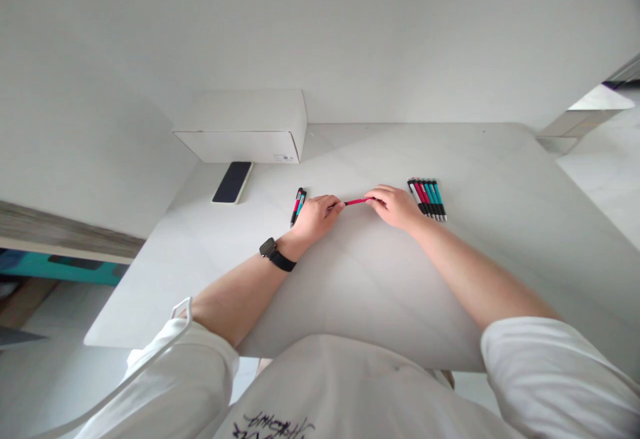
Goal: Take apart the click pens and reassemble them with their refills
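A red pen (357, 201) with black ends is held level between my two hands, over the middle of the white table. My left hand (319, 216) pinches its left end, and my right hand (396, 207) pinches the right end; the fingers cover both tips. Just left of my left hand lie a couple of pens (299, 205), one red and one teal, partly hidden behind that hand. Beyond my right wrist, a neat row of several pens (427, 199) lies side by side, white, red and teal with black grips.
A white box (240, 145) stands against the wall at the back left of the white table (380, 305). In front of the box lies a phone (233, 182), its screen dark. A black watch (269, 248) is on my left wrist.
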Available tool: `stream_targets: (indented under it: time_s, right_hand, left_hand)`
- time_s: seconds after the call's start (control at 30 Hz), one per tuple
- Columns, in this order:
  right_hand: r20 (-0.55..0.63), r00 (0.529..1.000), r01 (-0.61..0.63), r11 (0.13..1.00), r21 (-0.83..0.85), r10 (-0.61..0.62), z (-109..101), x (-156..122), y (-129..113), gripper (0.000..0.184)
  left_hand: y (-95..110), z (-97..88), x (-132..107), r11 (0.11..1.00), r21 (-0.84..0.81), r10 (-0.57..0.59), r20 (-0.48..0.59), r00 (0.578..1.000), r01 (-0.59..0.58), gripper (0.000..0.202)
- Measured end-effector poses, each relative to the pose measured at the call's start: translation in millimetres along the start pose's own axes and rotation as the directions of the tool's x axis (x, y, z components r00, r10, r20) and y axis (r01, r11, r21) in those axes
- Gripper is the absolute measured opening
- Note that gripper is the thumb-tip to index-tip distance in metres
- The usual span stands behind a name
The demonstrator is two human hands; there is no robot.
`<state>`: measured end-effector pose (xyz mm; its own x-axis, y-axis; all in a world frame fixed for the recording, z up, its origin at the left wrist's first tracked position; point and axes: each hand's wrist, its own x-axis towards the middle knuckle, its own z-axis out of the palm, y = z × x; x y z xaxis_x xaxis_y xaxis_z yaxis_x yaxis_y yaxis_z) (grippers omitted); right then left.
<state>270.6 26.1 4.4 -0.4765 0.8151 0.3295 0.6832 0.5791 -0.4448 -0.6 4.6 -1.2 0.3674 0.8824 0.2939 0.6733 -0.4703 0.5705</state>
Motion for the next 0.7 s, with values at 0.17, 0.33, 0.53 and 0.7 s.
stream_targets:
  time_s: [0.17,0.33,0.53,0.7]
  right_hand:
    - [0.014,1.0,0.02,1.0,0.002,-0.02,0.9,0.1,0.2,0.023]
    - [0.006,1.0,0.023,1.0,0.013,-0.023,1.2,-0.1,0.4,0.022]
    - [-0.007,0.997,0.071,0.997,0.023,-0.071,2.9,0.2,2.2,0.021]
    - [-0.008,0.998,0.068,0.997,0.023,-0.068,4.3,0.0,3.8,0.021]
  left_hand:
    - [0.5,0.3,0.3,1.0,-0.012,-0.015,0.006,1.0,0.015,0.019]
    - [0.7,0.1,0.0,1.0,-0.021,-0.009,0.011,1.0,0.009,0.022]
    - [3.2,-1.7,0.1,1.0,-0.023,0.005,0.028,1.0,-0.005,0.023]
    - [3.6,-0.9,-0.4,0.999,-0.033,-0.015,0.017,1.0,0.015,0.023]
